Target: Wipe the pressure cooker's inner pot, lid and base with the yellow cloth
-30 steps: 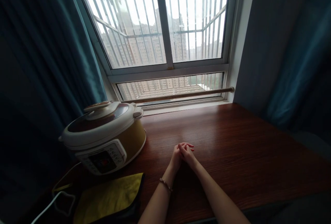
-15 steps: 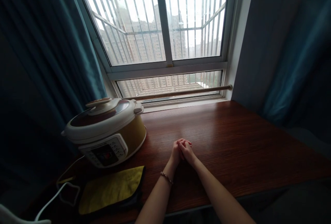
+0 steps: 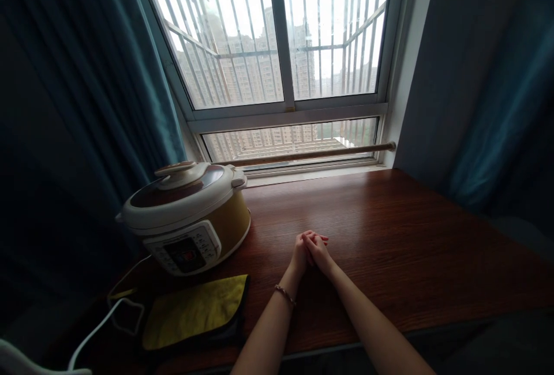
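Observation:
My left hand and my right hand are clasped together over the brown wooden tabletop. Their fingers are closed and folded against each other, and no object shows in them. The palms are hidden. A beaded bracelet circles my left wrist. To the left of my hands lies a yellow cloth with a dark edge. Behind the cloth stands a white and gold electric cooker, its lid on and its control panel facing forward.
A white cable runs along the table's left side, near a white object cut off by the corner. Beyond the table is a barred window with a rod across its lower part. Blue curtains hang at both sides.
The whole view has shifted slightly, so the cooker, cloth, window and hands appear a little further right. My hands stay clasped in much the same place on the table.

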The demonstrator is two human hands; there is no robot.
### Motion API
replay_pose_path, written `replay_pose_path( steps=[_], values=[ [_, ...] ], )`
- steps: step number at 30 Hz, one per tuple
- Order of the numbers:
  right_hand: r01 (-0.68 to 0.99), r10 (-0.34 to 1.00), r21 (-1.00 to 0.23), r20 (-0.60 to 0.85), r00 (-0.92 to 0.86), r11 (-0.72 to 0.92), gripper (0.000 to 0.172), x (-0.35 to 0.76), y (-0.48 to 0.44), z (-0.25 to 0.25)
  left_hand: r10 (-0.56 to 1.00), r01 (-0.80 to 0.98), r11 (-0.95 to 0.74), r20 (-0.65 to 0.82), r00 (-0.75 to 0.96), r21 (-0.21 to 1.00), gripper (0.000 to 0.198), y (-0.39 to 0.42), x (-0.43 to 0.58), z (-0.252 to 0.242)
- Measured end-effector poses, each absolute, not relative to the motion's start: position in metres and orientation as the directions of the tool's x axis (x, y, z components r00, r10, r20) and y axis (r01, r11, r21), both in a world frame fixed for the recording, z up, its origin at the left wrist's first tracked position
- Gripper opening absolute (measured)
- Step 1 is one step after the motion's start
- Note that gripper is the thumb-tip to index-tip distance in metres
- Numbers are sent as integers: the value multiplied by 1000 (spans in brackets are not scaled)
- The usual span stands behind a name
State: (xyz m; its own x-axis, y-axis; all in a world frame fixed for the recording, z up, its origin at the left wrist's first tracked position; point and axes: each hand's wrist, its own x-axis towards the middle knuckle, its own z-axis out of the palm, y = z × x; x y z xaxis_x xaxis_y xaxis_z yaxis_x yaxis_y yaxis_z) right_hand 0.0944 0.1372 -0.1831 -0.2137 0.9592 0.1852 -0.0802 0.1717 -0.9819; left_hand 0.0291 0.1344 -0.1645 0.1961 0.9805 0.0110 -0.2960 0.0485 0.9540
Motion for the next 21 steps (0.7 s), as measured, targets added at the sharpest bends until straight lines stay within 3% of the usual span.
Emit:
replay_pose_path(
  steps=[21],
  values=[
    [-87,962,-984,171,-213,156,58,95,132,-173,979,-291,101,-43,197,951,39,127,27,-153]
  ],
)
